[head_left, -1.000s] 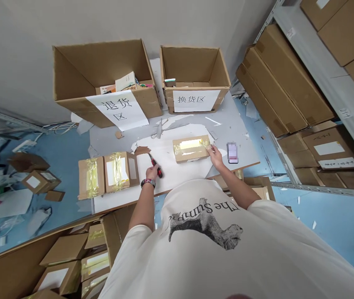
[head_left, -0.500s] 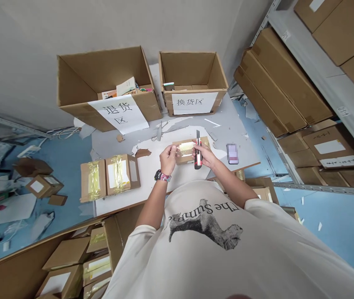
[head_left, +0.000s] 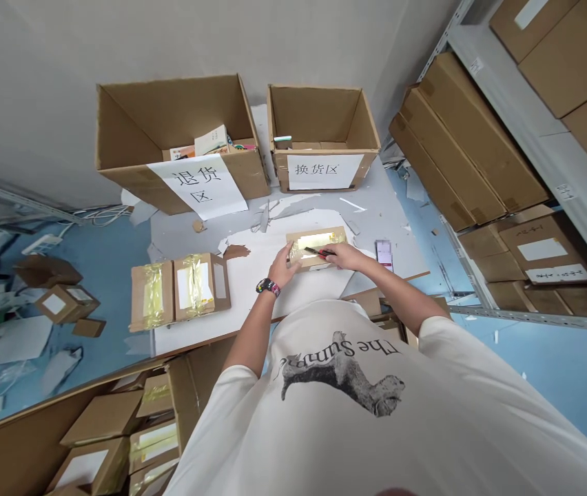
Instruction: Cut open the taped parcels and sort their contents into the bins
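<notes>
Resting on a white board (head_left: 252, 296), one taped cardboard parcel (head_left: 317, 246) is gripped at its left end by the left hand (head_left: 283, 267), its fingers clenched over the corner. One utility knife (head_left: 317, 252) is held in the right hand (head_left: 342, 256), its fingers closed round the handle, and the blade is set against the parcel's tape. One wristwatch (head_left: 267, 286) is worn on the left wrist. The board is laid on a grey table (head_left: 381, 207), over which scraps of torn card are scattered. Two more taped cardboard boxes (head_left: 176, 293) are placed side by side, touching, to the left of the hands, and one torn brown cardboard scrap (head_left: 236, 251) lies just beside them. One smartphone (head_left: 384, 255), its screen blurred, is laid to the right of the parcel. Two open cartons (head_left: 169, 117) are stood at the table's far end, each fronted by one paper sign (head_left: 196, 184) printed with three Chinese characters. Books (head_left: 209, 141) are seen in the left carton. Three long flat cartons (head_left: 469, 145) are stacked on a metal shelf (head_left: 526, 89) to the right, and more cartons (head_left: 102, 420) are piled at the lower left.
</notes>
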Demonstrator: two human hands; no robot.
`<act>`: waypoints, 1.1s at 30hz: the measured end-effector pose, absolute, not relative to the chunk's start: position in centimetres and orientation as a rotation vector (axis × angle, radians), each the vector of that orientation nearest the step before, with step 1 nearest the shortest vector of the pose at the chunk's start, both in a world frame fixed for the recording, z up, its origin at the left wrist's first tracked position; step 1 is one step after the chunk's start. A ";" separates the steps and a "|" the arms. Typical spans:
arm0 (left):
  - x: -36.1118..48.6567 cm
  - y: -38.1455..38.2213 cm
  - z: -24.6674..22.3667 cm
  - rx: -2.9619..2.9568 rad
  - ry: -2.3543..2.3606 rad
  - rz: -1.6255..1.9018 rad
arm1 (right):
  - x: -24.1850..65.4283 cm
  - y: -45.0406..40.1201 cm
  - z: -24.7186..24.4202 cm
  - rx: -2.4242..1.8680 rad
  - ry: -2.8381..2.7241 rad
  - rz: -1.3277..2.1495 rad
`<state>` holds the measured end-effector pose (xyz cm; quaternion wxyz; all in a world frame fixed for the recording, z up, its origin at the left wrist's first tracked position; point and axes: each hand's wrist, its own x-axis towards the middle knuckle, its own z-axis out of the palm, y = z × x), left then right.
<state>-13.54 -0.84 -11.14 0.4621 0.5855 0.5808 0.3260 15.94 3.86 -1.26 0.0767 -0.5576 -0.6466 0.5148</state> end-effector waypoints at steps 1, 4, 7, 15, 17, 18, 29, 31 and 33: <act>-13.6 -0.8 -11.1 1.406 1.440 0.790 | 15.5 4.3 -1.1 -1.670 -2.067 1.413; -13.8 -0.9 -11.0 1.347 1.484 0.749 | 13.9 5.7 -0.8 -1.632 -2.299 1.152; -13.9 -0.9 -10.8 1.347 1.508 0.745 | 12.3 6.5 -0.7 -1.556 -2.477 1.024; -13.5 -0.8 -10.6 1.331 1.493 0.772 | 10.0 6.8 0.6 -1.509 -2.794 0.749; -13.5 -0.7 -10.2 1.332 1.502 0.764 | 9.9 6.9 1.4 -1.507 -2.847 0.692; -13.5 -0.6 -10.0 1.339 1.515 0.751 | 9.8 6.9 1.9 -1.503 -2.882 0.663; -13.3 0.0 -8.0 1.415 1.638 0.567 | 8.0 6.5 6.4 -1.425 -3.358 0.237; -13.3 -0.1 -8.0 1.422 1.644 0.551 | 8.8 6.4 6.4 -1.444 -3.395 0.249; -13.4 -0.3 -8.1 1.423 1.647 0.532 | 9.8 6.3 6.1 -1.435 -3.410 0.254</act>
